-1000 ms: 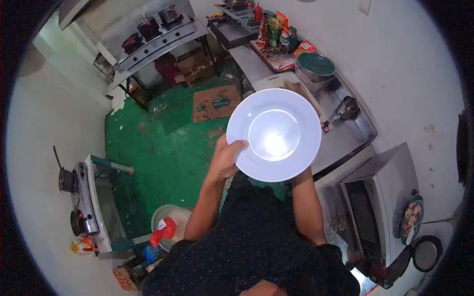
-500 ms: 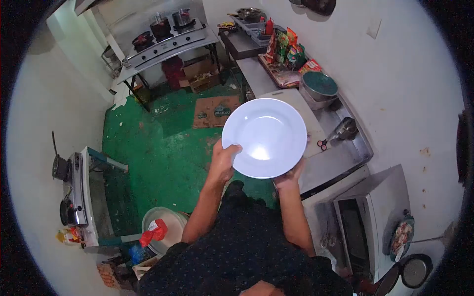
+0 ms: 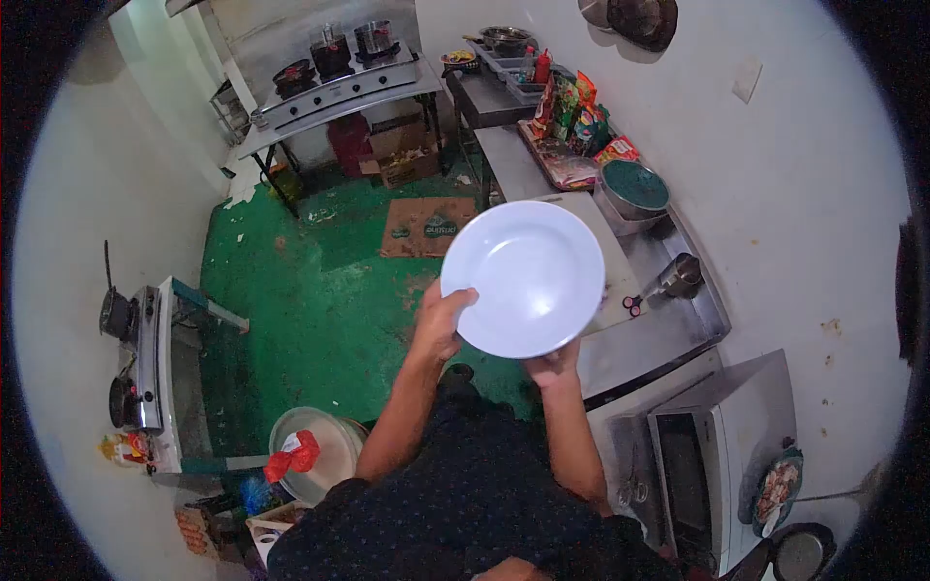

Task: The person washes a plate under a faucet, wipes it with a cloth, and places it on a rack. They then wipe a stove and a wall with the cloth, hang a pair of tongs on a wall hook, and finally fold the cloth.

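Observation:
A round white plate (image 3: 524,276) is held in front of my body, its upper face toward me and bare. My left hand (image 3: 443,321) grips the plate's left rim, thumb on top and fingers beneath. At the lower right edge, my right hand (image 3: 555,366) supports the plate from below, its fingers mostly hidden. Behind the plate lies a pale cutting board (image 3: 605,240), partly covered, on the steel counter (image 3: 620,351). Red-handled scissors (image 3: 633,306) and a metal cup (image 3: 683,276) are to the right.
A gas stove (image 3: 339,94) with pots stands at the back. Seasoning packets (image 3: 578,111) and a tub with a green strainer (image 3: 635,186) line the counter. A microwave (image 3: 690,474) stands lower right, a bucket (image 3: 320,455) lower left. Flattened cardboard (image 3: 426,228) lies on the green floor.
The plate has shifted slightly right and down in view, still in both hands. My right hand has moved a little left along its lower edge. The camera view has shifted slightly.

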